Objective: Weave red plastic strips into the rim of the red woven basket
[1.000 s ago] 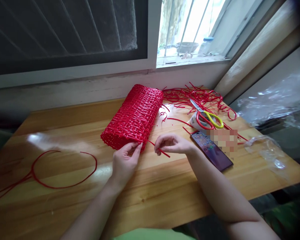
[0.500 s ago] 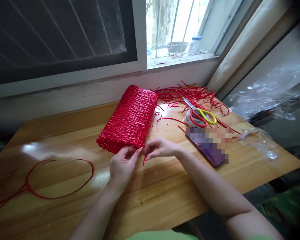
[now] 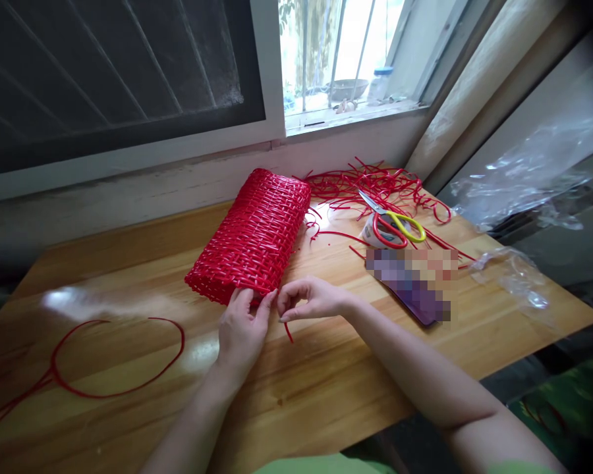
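A red woven basket [image 3: 257, 230] lies on its side on the wooden table, its near end facing me. My left hand [image 3: 244, 327] grips the rim of that end, thumb outside and some fingertips hidden at the opening. Close to its right, my right hand [image 3: 309, 299] is pinched around a short red strand [image 3: 289, 332] at the basket's near right corner. The strand's loose end hangs below the fingers.
Loose red strands [image 3: 346, 179] are heaped behind at the right. Scissors [image 3: 398, 224] with red and yellow handles rest on a roll [image 3: 370, 232]. A phone [image 3: 410, 293] lies nearer. A looped red strand [image 3: 116, 395] is at left, clear plastic [image 3: 518, 280] at the right edge.
The basket's near end has shifted slightly left and down. My right hand has moved a little left, and the strand's free end now points down and to the right.
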A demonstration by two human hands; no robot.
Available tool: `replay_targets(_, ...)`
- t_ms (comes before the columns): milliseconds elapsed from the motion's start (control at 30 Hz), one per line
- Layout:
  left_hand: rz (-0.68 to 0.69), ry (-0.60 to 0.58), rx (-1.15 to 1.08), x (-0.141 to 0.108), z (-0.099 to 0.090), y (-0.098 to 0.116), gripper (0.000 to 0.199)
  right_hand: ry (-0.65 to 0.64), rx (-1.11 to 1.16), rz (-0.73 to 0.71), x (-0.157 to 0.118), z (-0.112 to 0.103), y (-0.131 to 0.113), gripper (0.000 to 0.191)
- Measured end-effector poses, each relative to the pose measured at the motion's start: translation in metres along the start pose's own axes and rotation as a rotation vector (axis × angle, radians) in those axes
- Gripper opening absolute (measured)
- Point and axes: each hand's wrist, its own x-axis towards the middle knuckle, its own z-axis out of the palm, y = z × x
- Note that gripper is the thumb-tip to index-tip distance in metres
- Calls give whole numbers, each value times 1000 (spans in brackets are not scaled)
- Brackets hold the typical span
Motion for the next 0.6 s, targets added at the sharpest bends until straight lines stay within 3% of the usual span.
replay_targets(300, -67, 2, -182, 2, 3, 0, 20, -58, 42, -71, -1, 4, 1, 22)
replay_targets(500, -151, -88, -529, 9, 1, -3, 21, -64, 261, -39, -3, 5, -2, 24)
replay_targets(600, -111, -112, -635, 4, -2, -6, 16, -32, 321, -10, -3, 5, -4, 22)
